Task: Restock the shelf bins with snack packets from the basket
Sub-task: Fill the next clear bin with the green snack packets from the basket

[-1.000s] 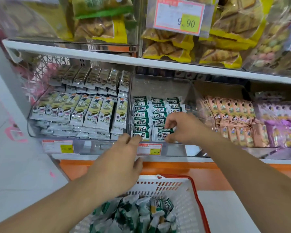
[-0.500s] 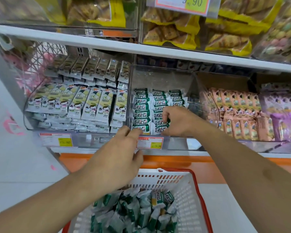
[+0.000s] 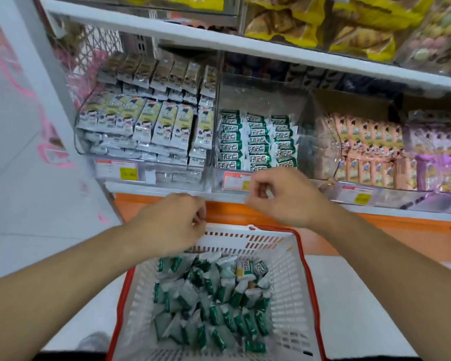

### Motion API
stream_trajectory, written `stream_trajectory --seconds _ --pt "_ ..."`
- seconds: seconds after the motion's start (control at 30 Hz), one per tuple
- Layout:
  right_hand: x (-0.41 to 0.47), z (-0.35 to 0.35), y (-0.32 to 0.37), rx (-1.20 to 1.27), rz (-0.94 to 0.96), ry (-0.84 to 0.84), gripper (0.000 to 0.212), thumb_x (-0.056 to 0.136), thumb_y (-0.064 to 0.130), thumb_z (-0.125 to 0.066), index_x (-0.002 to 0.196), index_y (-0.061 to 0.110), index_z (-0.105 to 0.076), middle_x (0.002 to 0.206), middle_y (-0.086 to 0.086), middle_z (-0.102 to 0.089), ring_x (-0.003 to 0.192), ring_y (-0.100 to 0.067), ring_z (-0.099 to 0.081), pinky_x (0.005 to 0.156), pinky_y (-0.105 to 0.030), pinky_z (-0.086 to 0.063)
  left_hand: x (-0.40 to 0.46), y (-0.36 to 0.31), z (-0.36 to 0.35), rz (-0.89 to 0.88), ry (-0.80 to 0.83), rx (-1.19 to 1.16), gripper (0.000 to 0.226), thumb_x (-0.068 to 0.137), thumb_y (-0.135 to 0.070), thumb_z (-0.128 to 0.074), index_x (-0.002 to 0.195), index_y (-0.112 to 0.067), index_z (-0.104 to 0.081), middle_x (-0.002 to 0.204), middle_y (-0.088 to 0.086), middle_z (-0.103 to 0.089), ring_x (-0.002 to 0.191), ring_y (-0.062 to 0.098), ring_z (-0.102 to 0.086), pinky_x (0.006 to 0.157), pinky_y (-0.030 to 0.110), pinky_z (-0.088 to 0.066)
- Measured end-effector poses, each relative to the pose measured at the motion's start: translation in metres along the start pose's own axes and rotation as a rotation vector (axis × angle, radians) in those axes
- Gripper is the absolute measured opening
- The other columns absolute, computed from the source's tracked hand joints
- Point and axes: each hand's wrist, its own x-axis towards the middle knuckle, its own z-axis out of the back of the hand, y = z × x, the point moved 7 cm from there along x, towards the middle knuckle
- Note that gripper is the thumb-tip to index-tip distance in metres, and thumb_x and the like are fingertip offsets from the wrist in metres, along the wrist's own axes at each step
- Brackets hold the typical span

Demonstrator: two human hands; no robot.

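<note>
A white basket with a red rim (image 3: 306, 277) stands low in front of me, holding several green-and-white snack packets (image 3: 214, 303). On the shelf above, a clear bin (image 3: 261, 87) holds three rows of the same green packets (image 3: 255, 142), with room behind them. My left hand (image 3: 172, 225) hovers over the basket's far rim, fingers loosely curled and empty. My right hand (image 3: 281, 199) hangs in front of the bin's price label, fingers loosely curled, nothing visible in it.
A bin of yellow-grey packets (image 3: 151, 123) sits left of the green ones, and bins of pink packets (image 3: 370, 152) and purple packets (image 3: 438, 162) to the right. Yellow bags (image 3: 349, 29) fill the upper shelf. An orange base panel (image 3: 375, 230) runs below.
My right hand has left the packets in the bin and pulled back to the shelf front. My left hand has dropped from the bin's edge toward the basket. The view has tilted down.
</note>
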Motion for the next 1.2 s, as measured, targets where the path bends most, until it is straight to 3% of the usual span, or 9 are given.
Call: stream_trajectory --seconds 0.17,0.3,0.47,0.6,0.73,0.87,0.93,1.07,1.2 --pt "-0.022 -0.043 0.017 -0.516 0.235 -0.2 0.012 0.086 0.025 -0.066 0.078 0.02 -0.058 0.074 0.005 -0.055 0.087 -0.024 -0.057 0.052 -0.029 -0.038 -0.01 0.067 -0.056 0.199 0.231 0.244 0.033 0.099 -0.034 -0.057 0.126 -0.017 -0.061 0.124 0.006 -0.066 0.112 0.022 -0.063 0.088 0.033 -0.055" --pt "-0.027 -0.112 0.01 -0.577 0.27 -0.01 0.01 0.091 0.024 -0.063 0.094 0.014 -0.064 0.087 -0.004 -0.061 0.083 -0.027 -0.06 0.05 -0.032 -0.041 -0.016 0.11 -0.086 0.387 0.275 0.378 0.057 0.1 -0.025 -0.052 0.149 -0.005 -0.033 0.138 0.015 -0.049 0.125 0.032 -0.059 0.097 0.043 -0.052" --pt "-0.03 -0.222 -0.062 -0.404 -0.249 0.592 0.039 0.101 0.022 -0.052 0.139 0.018 -0.048 0.122 -0.01 -0.062 0.105 -0.032 -0.063 0.078 -0.04 -0.054 -0.011 0.142 -0.121 0.496 0.297 0.308 0.036 0.099 -0.013 -0.051 0.133 -0.002 -0.053 0.126 0.013 -0.063 0.111 0.028 -0.066 0.088 0.035 -0.055" --pt "-0.032 -0.284 -0.116 0.019 -0.54 0.577 0.062 0.091 0.016 -0.058 0.15 0.026 -0.039 0.119 -0.011 -0.069 0.075 -0.024 -0.064 0.056 -0.033 -0.048 -0.006 0.147 -0.139 0.558 0.267 0.294 0.058 0.098 -0.005 -0.049 0.147 0.015 -0.024 0.124 0.019 -0.066 0.109 0.027 -0.071 0.086 0.032 -0.057" --pt "-0.034 -0.324 -0.147 0.209 -0.679 0.489 0.053 0.089 0.029 -0.059 0.14 0.038 -0.048 0.102 0.003 -0.071 0.078 -0.013 -0.068 0.056 -0.024 -0.05 -0.003 0.148 -0.142 0.558 0.259 0.346 0.05 0.099 -0.005 -0.05 0.141 0.011 -0.031 0.112 0.012 -0.067 0.098 0.021 -0.073 0.074 0.025 -0.054" --pt "-0.041 -0.306 -0.153 0.226 -0.801 0.302 0.01 0.09 0.015 -0.064 0.097 0.021 -0.063 0.09 -0.001 -0.068 0.076 -0.013 -0.062 0.067 -0.034 -0.056 -0.004 0.147 -0.14 0.529 0.294 0.322 0.039 0.098 -0.009 -0.053 0.133 0.003 -0.045 0.106 0.007 -0.063 0.096 0.019 -0.07 0.073 0.025 -0.054" --pt "-0.043 -0.285 -0.152 0.191 -0.767 0.258 0.016 0.091 0.007 -0.066 0.083 0.02 -0.061 0.083 0.001 -0.064 0.071 -0.011 -0.06 0.063 -0.029 -0.054 -0.005 0.148 -0.135 0.542 0.28 0.197 0.028 0.093 -0.012 -0.058 0.119 -0.005 -0.055 0.101 0.004 -0.062 0.094 0.023 -0.068 0.076 0.03 -0.056" --pt "-0.05 -0.239 -0.13 0.307 -0.722 0.361 0.025 0.091 0.009 -0.076 0.099 0.028 -0.061 0.106 0.002 -0.06 0.067 -0.013 -0.065 0.055 -0.027 -0.053 -0.014 0.136 -0.117 0.605 0.307 0.082 0.032 0.089 -0.014 -0.061 0.117 -0.004 -0.049 0.088 0.003 -0.061 0.084 0.019 -0.067 0.074 0.032 -0.061" --pt "-0.045 -0.178 -0.083 0.322 -0.572 0.47 0.053 0.086 0.017 -0.085 0.12 0.048 -0.06 0.129 0.011 -0.054 0.082 -0.016 -0.071 0.067 -0.041 -0.06 -0.021 0.1 -0.086 0.485 0.448 0.442 0.029 0.092 -0.016 -0.053 0.12 -0.018 -0.061 0.096 -0.003 -0.059 0.094 0.02 -0.063 0.088 0.04 -0.058"
